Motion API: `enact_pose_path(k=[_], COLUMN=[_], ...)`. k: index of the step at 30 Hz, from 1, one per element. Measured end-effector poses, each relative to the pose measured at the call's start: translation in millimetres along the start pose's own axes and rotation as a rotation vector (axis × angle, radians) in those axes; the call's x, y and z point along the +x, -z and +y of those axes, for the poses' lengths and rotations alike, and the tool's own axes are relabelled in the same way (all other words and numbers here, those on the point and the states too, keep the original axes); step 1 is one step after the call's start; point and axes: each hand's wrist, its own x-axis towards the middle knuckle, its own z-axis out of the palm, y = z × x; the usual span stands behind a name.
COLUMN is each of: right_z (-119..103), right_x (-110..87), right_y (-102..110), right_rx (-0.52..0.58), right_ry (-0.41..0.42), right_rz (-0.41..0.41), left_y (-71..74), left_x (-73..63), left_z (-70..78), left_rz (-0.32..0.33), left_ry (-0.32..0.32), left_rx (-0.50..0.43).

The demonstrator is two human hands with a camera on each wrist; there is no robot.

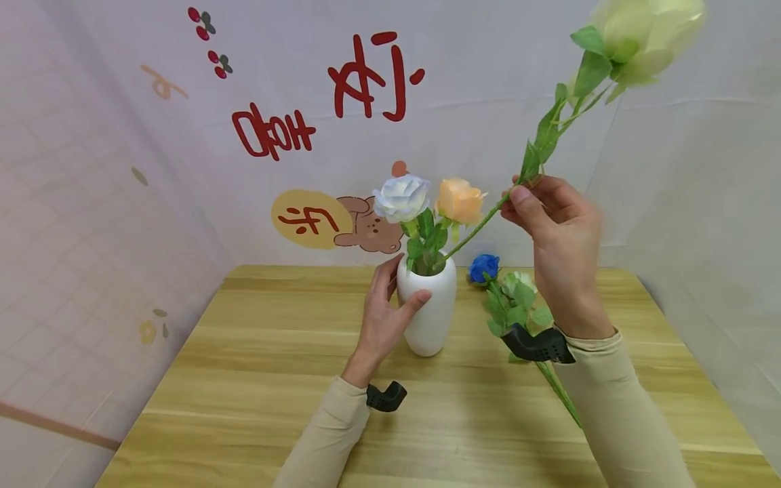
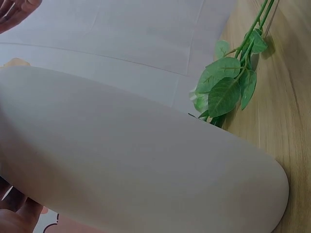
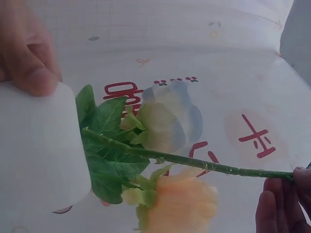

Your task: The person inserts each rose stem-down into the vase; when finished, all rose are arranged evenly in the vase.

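Note:
A white vase (image 1: 430,315) stands upright on the wooden table. My left hand (image 1: 390,312) grips it near the top, thumb across the front and fingers round the far side. A pale blue-white rose (image 1: 401,198) and a peach rose (image 1: 460,201) stand in the vase. With thumb and fingertips my right hand (image 1: 564,234) pinches the green stem of a pale yellow rose (image 1: 649,41), which leans up to the right. The lower end of that stem (image 3: 194,163) is at the vase mouth, among the green leaves (image 3: 112,145).
To the right of the vase a blue rose (image 1: 485,268) and a white-green rose (image 1: 520,285) lie on the table (image 1: 244,379), their stems running toward the front under my right forearm. A printed cloth backdrop (image 1: 506,122) hangs behind the table.

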Motion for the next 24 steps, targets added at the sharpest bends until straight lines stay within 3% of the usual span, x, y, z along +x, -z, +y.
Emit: enact_pose_path(k=[13, 20, 24], right_z=[37, 50, 59], right_x=[-20.8, -30.4, -35.0], right_y=[-8, -7, -5], right_rx=[-0.408, -0.503, -0.568], right_ry=[-0.110, -0.176, -0.148], right_rz=[-0.090, -0.157, -0.201], left_y=[2.2, 1.1, 1.0], left_x=[-1.4, -1.4, -1.1], left_z=[0.3, 0.9, 1.2], left_rz=[-0.015, -0.016, -0.023], left_ry=[-0.024, -0.020, -0.025], left_rx=[0.015, 0.022, 0.007])
